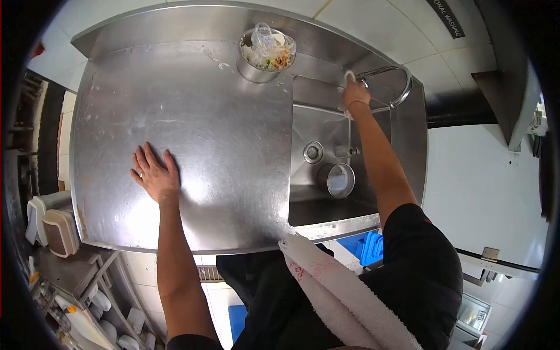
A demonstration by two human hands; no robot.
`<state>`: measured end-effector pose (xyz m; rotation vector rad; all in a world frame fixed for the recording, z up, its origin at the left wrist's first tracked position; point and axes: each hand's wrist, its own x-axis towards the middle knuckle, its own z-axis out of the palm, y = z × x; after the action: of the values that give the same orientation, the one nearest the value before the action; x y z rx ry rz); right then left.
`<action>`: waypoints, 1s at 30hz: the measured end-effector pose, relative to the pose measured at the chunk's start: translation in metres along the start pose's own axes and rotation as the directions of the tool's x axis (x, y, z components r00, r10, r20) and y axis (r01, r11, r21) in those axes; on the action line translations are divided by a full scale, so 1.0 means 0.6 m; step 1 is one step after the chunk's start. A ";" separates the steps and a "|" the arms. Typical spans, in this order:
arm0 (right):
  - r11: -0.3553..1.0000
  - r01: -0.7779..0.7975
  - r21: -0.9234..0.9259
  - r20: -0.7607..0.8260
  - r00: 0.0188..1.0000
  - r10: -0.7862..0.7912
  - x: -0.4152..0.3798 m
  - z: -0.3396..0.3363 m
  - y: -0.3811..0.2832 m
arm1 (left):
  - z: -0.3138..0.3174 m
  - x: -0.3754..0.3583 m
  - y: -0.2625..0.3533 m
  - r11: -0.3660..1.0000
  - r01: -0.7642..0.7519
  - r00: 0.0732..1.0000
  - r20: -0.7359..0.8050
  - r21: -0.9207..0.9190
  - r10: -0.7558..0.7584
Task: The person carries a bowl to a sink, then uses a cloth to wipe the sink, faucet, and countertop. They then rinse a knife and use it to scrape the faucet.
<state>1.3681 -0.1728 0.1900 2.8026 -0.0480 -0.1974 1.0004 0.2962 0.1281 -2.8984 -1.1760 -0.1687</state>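
Note:
My left hand (155,175) lies flat on the steel counter (192,128), fingers spread, with a ring on one finger and nothing in its grasp. Over the back of the sink (307,119), beside the curved faucet (402,81), my right hand (356,94) is closed on a white cloth (349,75). Parts of the cloth show above and below the fingers; its full shape is hidden. Inside the basin are a round metal cup (344,188), a small metal fitting (348,151) and the drain (313,152).
A metal pot (259,72) of food scraps and clear plastic stands at the counter's back. A white towel (326,277) hangs over my front. Lidded containers (60,233) sit at the left. Blue plastic (371,248) shows below the sink; a white surface (466,181) is at right.

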 end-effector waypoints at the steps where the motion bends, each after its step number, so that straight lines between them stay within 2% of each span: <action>1: 1.000 -0.026 -0.005 0.001 1.000 0.026 0.017 0.002 0.010 | 0.002 0.001 0.000 1.000 -0.001 1.000 -0.009 -0.003 0.001; 5: 0.996 -0.079 -0.030 0.092 0.992 0.081 0.031 -0.018 0.032 | 0.009 0.002 -0.002 1.000 -0.009 0.999 -0.030 -0.005 0.009; 9: 0.994 0.019 -0.109 0.107 0.994 -0.008 0.066 0.030 0.041 | 0.016 0.002 -0.004 1.000 -0.030 0.998 -0.062 -0.006 0.030; 12: 0.983 0.006 -0.186 0.261 0.964 0.043 0.076 0.013 0.001 | 0.022 0.003 -0.005 0.999 -0.039 0.996 -0.077 -0.014 0.038; 17: 0.990 0.020 -0.142 0.239 0.971 0.015 0.103 0.050 0.053 | 0.024 0.004 -0.007 0.999 -0.034 0.996 -0.083 -0.018 0.032; 19: 0.978 0.079 -0.192 0.209 0.977 -0.038 0.094 0.028 0.057 | 0.023 0.004 -0.007 0.999 -0.031 0.997 -0.078 -0.010 0.030; 21: 0.943 0.142 -0.301 0.182 0.979 -0.090 0.024 -0.050 0.056 | 0.025 0.002 -0.006 0.999 -0.041 0.995 -0.088 -0.018 0.039; 24: 0.924 0.154 -0.351 0.107 0.986 -0.124 0.014 -0.046 0.083 | 0.030 0.003 -0.011 0.999 -0.037 0.994 -0.103 -0.019 0.035; 30: 0.868 0.222 -0.445 0.126 0.975 -0.185 0.030 -0.042 0.084 | 0.040 0.002 -0.015 0.998 -0.058 0.992 -0.107 0.007 0.059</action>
<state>1.3889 -0.2134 0.2275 2.3217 0.2473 -0.3241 0.9972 0.3045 0.1043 -2.8751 -1.0724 -0.3166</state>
